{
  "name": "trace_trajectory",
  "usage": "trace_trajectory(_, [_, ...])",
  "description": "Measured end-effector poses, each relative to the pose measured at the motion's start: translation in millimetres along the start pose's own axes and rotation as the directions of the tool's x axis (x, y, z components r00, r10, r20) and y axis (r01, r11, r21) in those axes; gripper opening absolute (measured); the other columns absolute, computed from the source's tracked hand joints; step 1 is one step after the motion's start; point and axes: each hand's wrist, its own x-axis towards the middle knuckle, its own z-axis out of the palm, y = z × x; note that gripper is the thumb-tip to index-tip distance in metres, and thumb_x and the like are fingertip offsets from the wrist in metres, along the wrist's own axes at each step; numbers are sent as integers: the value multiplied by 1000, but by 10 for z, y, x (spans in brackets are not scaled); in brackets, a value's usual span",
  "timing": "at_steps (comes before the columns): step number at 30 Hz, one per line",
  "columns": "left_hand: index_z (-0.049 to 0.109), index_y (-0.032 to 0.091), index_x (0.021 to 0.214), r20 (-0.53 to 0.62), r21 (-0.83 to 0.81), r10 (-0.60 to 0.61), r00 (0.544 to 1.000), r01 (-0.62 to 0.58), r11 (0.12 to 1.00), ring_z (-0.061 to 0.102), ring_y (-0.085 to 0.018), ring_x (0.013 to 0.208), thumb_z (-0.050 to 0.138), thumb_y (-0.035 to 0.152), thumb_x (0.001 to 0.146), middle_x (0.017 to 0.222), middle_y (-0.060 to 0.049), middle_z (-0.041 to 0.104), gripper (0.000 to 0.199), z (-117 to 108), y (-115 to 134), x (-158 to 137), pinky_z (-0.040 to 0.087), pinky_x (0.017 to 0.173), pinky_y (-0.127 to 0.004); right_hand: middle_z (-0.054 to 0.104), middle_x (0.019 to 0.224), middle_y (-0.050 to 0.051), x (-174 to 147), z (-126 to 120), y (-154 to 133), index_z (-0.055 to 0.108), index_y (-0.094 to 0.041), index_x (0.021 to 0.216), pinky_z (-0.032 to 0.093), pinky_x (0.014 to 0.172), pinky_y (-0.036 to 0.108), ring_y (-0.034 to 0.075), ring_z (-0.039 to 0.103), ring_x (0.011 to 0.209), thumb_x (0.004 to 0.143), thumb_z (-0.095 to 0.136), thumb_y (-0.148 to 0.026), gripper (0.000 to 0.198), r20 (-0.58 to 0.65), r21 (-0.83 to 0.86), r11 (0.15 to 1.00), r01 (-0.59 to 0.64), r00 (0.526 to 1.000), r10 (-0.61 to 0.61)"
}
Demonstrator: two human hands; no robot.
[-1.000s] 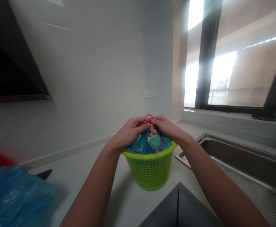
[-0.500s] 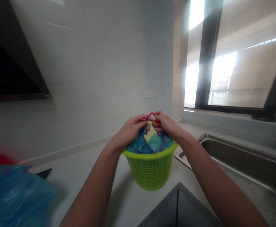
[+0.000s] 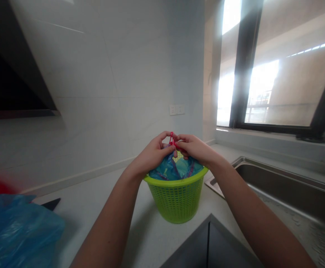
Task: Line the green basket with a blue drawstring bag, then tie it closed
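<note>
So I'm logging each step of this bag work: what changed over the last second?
Both hands, left hand and right hand, kept pinching the red drawstring over the blue bag; they parted slightly, then closed together again. The green basket, counter and sink stayed put.

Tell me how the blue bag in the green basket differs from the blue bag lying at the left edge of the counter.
The blue bag in the basket sits inside the green basket; the loose blue bag lies straight on the counter. The left hand and right hand pinch red ties above the first; nothing touches the second. The first shows as a small bunch, the second as a wide heap. Both are thin, translucent blue plastic.
</note>
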Motion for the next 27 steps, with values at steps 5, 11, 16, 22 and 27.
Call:
trace_trajectory(5, [59, 23, 124, 42, 14, -6, 999, 6, 1000, 59, -14, 58, 72, 27, 79, 71, 0, 66, 46, 46, 54, -31, 46, 57, -21, 53, 54, -3, -2, -9, -23, 56, -18, 77, 22, 42, 22, 7, 30, 43, 89, 55, -29, 16, 60, 138, 989, -49, 997, 41])
trace_trajectory(11, [59, 23, 124, 85, 68, 1, 996, -7, 998, 59, -15, 62, 67, 30, 83, 69, 0, 64, 43, 61, 59, -42, 43, 56, -22, 53, 57, -4, 25, -79, 28, 62, -17, 87, 23, 44, 21, 6, 35, 45, 87, 64, -32, 16, 135, 173, 984, -44, 991, 20])
trace_trajectory(16, [61, 21, 112, -139, 155, 48, 989, -26, 988, 48, -11, 54, 68, 34, 83, 62, 3, 56, 32, 18, 65, 2, 33, 50, -21, 33, 49, -9, 57, -97, 55, 56, -16, 72, 23, 43, 20, 5, 26, 43, 86, 62, -24, 17, -67, 209, 978, -13, 997, 27])
trace_trajectory(22, [64, 18, 85, -30, 197, -3, 1000, 9, 980, 46, -12, 56, 70, 43, 82, 65, 2, 54, 26, 18, 58, 1, 34, 51, -22, 34, 52, -9, 80, -111, 56, 56, -16, 70, 26, 42, 20, 4, 26, 42, 84, 62, -18, 16, -205, 288, 957, 41, 979, 20])
trace_trajectory(27, [64, 18, 79, -8, 180, -65, 998, 65, 982, 51, -14, 59, 69, 44, 81, 69, 0, 57, 26, 25, 15, 1, 39, 55, -24, 43, 58, -7, 86, -141, 52, 60, -14, 76, 31, 42, 20, 3, 27, 42, 83, 61, -18, 8, -374, 355, 928, 114, 927, 29])
